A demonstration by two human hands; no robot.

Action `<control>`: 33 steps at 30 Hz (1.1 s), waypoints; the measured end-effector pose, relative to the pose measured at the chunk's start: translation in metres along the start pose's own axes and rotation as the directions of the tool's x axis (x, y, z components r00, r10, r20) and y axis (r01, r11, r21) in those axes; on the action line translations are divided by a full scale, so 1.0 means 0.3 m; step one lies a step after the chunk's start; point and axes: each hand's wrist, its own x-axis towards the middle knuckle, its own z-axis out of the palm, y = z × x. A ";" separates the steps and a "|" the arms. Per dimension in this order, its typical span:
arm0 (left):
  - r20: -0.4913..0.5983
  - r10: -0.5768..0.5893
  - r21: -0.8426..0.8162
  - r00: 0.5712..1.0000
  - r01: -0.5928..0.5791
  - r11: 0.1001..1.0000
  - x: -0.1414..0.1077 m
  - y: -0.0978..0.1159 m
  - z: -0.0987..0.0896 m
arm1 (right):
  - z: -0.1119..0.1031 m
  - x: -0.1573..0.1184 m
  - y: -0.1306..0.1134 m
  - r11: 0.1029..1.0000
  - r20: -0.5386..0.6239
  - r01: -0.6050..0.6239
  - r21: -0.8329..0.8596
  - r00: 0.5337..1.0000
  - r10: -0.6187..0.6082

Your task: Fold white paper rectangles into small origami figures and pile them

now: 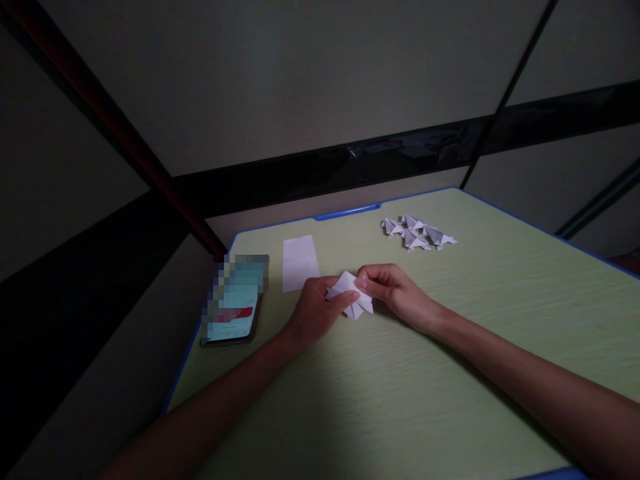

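Observation:
A small folded white paper (351, 305) is held between both hands above the middle of the table. My left hand (320, 307) grips its left side, with the thumb lying across its front. At its upper right edge, my right hand (390, 288) pinches the paper between thumb and fingers. The paper has several creases and pointed corners; its back side is hidden. Just behind my left hand lies a flat white sheet (299, 261).
Several folded paper figures (414, 232) sit together at the back right of the light green table (500, 293), which has a blue edge. A phone (235, 307) with a lit screen lies at the left edge. Dark-banded panels (320, 170) stand behind the table.

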 end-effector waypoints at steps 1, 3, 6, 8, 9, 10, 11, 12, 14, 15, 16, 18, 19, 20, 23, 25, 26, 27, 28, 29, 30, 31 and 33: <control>0.012 0.018 -0.017 1.000 -0.018 1.000 -0.003 0.002 0.001 | 0.001 0.001 0.006 0.995 0.016 -0.006 0.098 1.000 0.005; 0.011 0.057 -0.049 0.998 -0.056 0.997 -0.007 0.003 0.004 | 0.001 0.003 0.014 0.976 0.022 -0.007 0.217 1.000 0.002; -0.056 0.064 -0.109 0.996 -0.070 0.992 -0.004 -0.010 0.009 | -0.002 0.007 0.010 0.979 -0.030 0.018 0.205 0.999 -0.012; -0.130 0.058 -0.143 0.990 -0.077 0.987 0.003 -0.025 0.010 | -0.003 0.010 0.001 0.991 -0.057 0.033 0.132 0.998 -0.025; -0.170 0.063 -0.151 0.984 -0.089 0.984 0.007 -0.032 0.010 | -0.003 0.012 -0.003 0.995 -0.068 0.033 0.094 0.997 -0.027; -0.186 0.071 -0.158 0.980 -0.101 0.982 0.010 -0.038 0.009 | -0.003 0.014 -0.007 0.998 -0.078 0.031 0.058 0.997 -0.027; -0.198 0.076 -0.159 0.977 -0.109 0.981 0.013 -0.043 0.008 | -0.003 0.016 -0.009 0.999 -0.102 0.031 0.027 0.994 -0.028; -0.204 0.083 -0.157 0.976 -0.116 0.981 0.015 -0.045 0.007 | -0.003 0.017 -0.009 0.999 -0.125 0.033 -0.005 0.992 -0.033; -0.211 0.107 -0.128 0.972 -0.136 0.982 0.018 -0.045 0.003 | -0.008 0.016 -0.009 0.994 -0.173 0.070 -0.080 0.981 -0.083; -0.222 0.133 -0.101 0.966 -0.158 0.982 0.020 -0.044 0.001 | -0.013 0.014 -0.008 0.984 -0.191 0.112 -0.139 0.972 -0.138; -0.240 0.170 -0.071 0.956 -0.192 0.979 0.022 -0.042 -0.003 | -0.020 0.010 -0.008 0.961 -0.201 0.172 -0.218 0.955 -0.217; -0.283 0.272 0.013 0.920 -0.280 0.960 0.028 -0.040 -0.012 | -0.042 0.001 -0.011 0.837 -0.167 0.320 -0.443 0.888 -0.428; -0.296 0.326 0.053 0.898 -0.325 0.944 0.031 -0.040 -0.017 | -0.055 -0.003 -0.013 0.728 -0.105 0.392 -0.562 0.840 -0.533; -0.288 0.378 0.131 0.880 -0.354 0.926 0.034 -0.041 -0.023 | -0.068 -0.006 -0.015 0.612 -0.016 0.448 -0.652 0.799 -0.602; -0.198 0.426 0.370 0.883 -0.335 0.867 0.041 -0.050 -0.034 | -0.097 -0.007 -0.022 0.301 0.272 0.479 -0.824 0.802 -0.532; -0.064 0.405 0.437 0.912 -0.339 0.833 0.042 -0.060 -0.035 | -0.102 -0.004 -0.025 0.206 0.371 0.467 -0.860 0.849 -0.376; 0.004 0.386 0.453 0.923 -0.346 0.822 0.042 -0.065 -0.033 | -0.101 -0.003 -0.026 0.196 0.402 0.471 -0.860 0.862 -0.309; 0.047 0.374 0.470 0.926 -0.351 0.810 0.041 -0.069 -0.031 | -0.098 -0.002 -0.028 0.207 0.419 0.473 -0.856 0.871 -0.259; 0.079 0.365 0.491 0.928 -0.355 0.796 0.039 -0.073 -0.028 | -0.094 -0.002 -0.029 0.232 0.426 0.473 -0.850 0.876 -0.226; 0.105 0.362 0.514 0.926 -0.362 0.778 0.037 -0.076 -0.025 | -0.091 -0.002 -0.030 0.263 0.423 0.467 -0.845 0.882 -0.206; 0.127 0.365 0.537 0.923 -0.373 0.757 0.035 -0.078 -0.023 | -0.087 -0.003 -0.032 0.294 0.413 0.455 -0.841 0.890 -0.194; 0.149 0.368 0.559 0.918 -0.385 0.734 0.033 -0.079 -0.021 | -0.084 -0.005 -0.034 0.316 0.400 0.440 -0.840 0.897 -0.186; 0.184 0.375 0.593 0.909 -0.407 0.695 0.029 -0.077 -0.021 | -0.076 -0.010 -0.038 0.319 0.379 0.413 -0.853 0.910 -0.167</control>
